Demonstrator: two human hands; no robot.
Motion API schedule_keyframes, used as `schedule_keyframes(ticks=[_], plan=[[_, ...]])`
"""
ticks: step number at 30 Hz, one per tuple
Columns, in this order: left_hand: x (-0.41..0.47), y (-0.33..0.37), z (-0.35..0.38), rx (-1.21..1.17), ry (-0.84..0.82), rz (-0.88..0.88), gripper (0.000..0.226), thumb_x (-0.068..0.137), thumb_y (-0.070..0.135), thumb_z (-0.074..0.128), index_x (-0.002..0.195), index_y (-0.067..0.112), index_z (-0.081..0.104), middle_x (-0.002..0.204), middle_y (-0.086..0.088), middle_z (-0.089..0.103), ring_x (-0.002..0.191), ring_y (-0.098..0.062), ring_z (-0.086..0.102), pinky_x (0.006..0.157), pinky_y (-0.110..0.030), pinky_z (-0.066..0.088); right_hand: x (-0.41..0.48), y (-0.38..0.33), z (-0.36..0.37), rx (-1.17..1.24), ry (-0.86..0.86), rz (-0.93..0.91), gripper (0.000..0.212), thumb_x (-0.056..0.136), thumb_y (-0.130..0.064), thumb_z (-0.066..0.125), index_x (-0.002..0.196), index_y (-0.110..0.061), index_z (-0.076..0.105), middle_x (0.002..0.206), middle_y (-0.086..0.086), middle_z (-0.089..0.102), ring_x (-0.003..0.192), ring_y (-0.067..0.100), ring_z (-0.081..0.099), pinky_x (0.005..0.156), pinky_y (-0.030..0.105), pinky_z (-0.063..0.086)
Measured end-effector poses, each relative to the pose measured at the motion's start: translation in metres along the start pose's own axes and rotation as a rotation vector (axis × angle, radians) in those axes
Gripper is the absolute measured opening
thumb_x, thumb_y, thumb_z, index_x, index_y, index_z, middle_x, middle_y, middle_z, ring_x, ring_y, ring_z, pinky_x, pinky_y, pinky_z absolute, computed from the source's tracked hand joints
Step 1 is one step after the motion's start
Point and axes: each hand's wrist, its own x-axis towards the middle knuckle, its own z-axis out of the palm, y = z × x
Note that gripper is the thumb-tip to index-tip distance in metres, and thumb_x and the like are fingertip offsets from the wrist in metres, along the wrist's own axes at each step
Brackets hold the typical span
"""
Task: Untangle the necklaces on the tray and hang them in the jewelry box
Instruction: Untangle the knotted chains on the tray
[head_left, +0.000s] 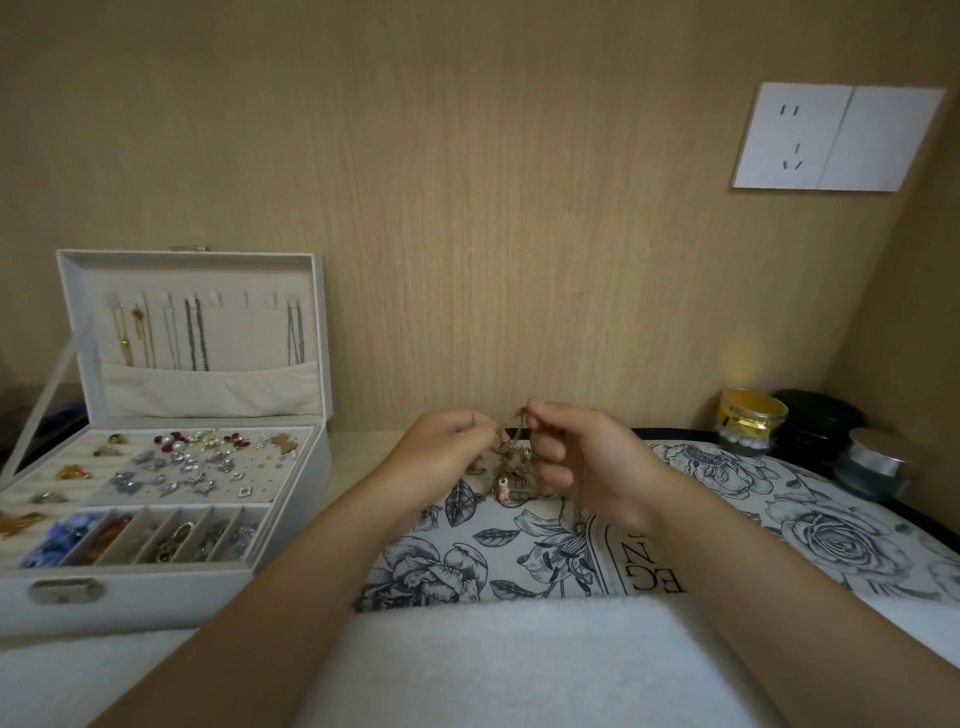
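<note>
Pinching from both sides, as I read it: left hand (441, 449) and right hand (576, 457) are each closed at thumb and forefinger on strands of the tangled necklaces (511, 470), raised just above the floral tray (779, 519).

Item, left hand: fingertips nipped on a fine chain at the left of the knot; remaining fingers curled under.
Item, right hand: thumb and forefinger closed on a strand lifted to the top of the tangle; lower fingers loosely curled, not gripping anything I can make out.
Item, tangle: brassy chains and small charms, a pale pink pendant (503, 491) hanging lowest, touching or nearly touching the tray; which chain belongs to which I cannot tell.
Item, jewelry box (291, 530): open, on the worktop to the left, well apart from the hands. Its upright lid (189, 332) carries a row of hooks, several already holding chains, with free hooks between them.
Item, jars (750, 421): at far right by the wall, clear of the work.

Handling note, my judgement: separate by easing strands apart slowly, never tugging, since pulling will tighten the knot. Find one clasp end, feed it back through the loops, and keep the loose mass resting on the tray so the charms do not swing.
</note>
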Motion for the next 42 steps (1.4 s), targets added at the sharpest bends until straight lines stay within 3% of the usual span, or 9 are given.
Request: schedule_keyframes(ticks=[3,5,10,14,17,25,33,37,42], plan=[[0.000,0.002,-0.002,-0.214,-0.051,0.008,0.018,0.081,0.028,0.051,0.077,0.018,0.065,0.074,0.002,0.060,0.074,-0.015,0.052,0.076,-0.033,0.037,-0.002,-0.001,0.001,-0.210,0.003,0.015,0.014,0.092,-0.022,0.065,0.083,-0.012,0.066,0.057,-0.001,0.040,0.049,0.014,0.033,0.055,0.029,0.027],[0.000,0.002,-0.002,-0.332,-0.102,0.030,0.021,0.090,0.021,0.043,0.074,0.015,0.056,0.074,0.002,0.058,0.074,-0.015,0.049,0.075,-0.033,0.036,-0.001,-0.001,0.001,-0.279,0.027,-0.001,0.021,0.089,-0.023,0.069,0.068,-0.020,0.066,0.065,0.006,0.042,0.057,0.020,0.035,0.056,0.030,0.027],[0.000,-0.003,-0.001,-0.364,-0.221,0.046,0.031,0.097,0.022,0.032,0.068,0.018,0.040,0.068,0.002,0.052,0.079,-0.023,0.044,0.083,-0.042,0.036,-0.003,-0.006,0.004,-0.262,0.037,-0.092,0.029,0.095,-0.014,0.055,0.066,-0.016,0.062,0.070,0.002,0.058,0.067,0.015,0.049,0.070,0.032,0.038],[-0.001,0.000,-0.004,-0.210,-0.167,0.107,0.030,0.099,0.019,0.043,0.071,0.015,0.052,0.066,0.005,0.055,0.070,-0.016,0.045,0.078,-0.034,0.038,-0.001,-0.006,0.000,-0.002,0.038,-0.039,0.030,0.096,-0.017,0.052,0.066,-0.018,0.048,0.059,0.000,0.043,0.059,0.017,0.042,0.069,0.034,0.037],[-0.001,0.000,-0.005,-0.322,-0.163,0.123,0.025,0.101,0.017,0.041,0.082,0.010,0.056,0.073,0.002,0.061,0.072,-0.016,0.047,0.078,-0.031,0.040,0.000,-0.005,0.001,-0.250,0.102,0.024,0.034,0.096,-0.024,0.057,0.066,-0.022,0.041,0.056,-0.005,0.026,0.051,0.014,0.027,0.058,0.030,0.028],[-0.002,-0.001,0.006,-0.489,-0.196,0.052,0.029,0.103,0.016,0.043,0.082,0.012,0.063,0.080,-0.003,0.066,0.072,-0.014,0.060,0.081,-0.032,0.048,0.000,-0.006,0.000,-0.585,0.176,0.014,0.016,0.089,-0.025,0.071,0.080,-0.012,0.070,0.060,-0.002,0.055,0.053,0.010,0.046,0.052,0.022,0.035],[-0.004,0.000,0.018,-0.192,-0.231,0.029,0.023,0.099,0.016,0.055,0.076,0.016,0.057,0.064,0.006,0.055,0.063,-0.014,0.051,0.069,-0.027,0.043,0.011,0.008,-0.001,-0.944,0.688,-0.334,0.008,0.095,-0.020,0.056,0.096,-0.023,0.063,0.077,-0.006,0.065,0.066,0.014,0.060,0.063,0.031,0.049],[-0.005,0.002,0.010,-0.129,-0.191,0.072,0.027,0.097,0.016,0.055,0.069,0.017,0.055,0.063,0.005,0.052,0.063,-0.011,0.051,0.076,-0.028,0.041,0.012,0.012,-0.003,-0.737,0.627,-0.295,0.012,0.091,-0.015,0.061,0.093,-0.026,0.062,0.085,0.000,0.071,0.074,0.015,0.066,0.063,0.027,0.048],[-0.004,-0.002,0.010,-0.167,-0.096,0.119,0.018,0.094,0.015,0.058,0.076,0.013,0.060,0.058,0.005,0.047,0.061,-0.011,0.046,0.078,-0.031,0.036,0.011,0.009,0.004,-0.453,0.472,-0.270,0.026,0.096,-0.005,0.052,0.097,-0.024,0.071,0.077,0.000,0.067,0.058,0.013,0.052,0.059,0.029,0.048]])
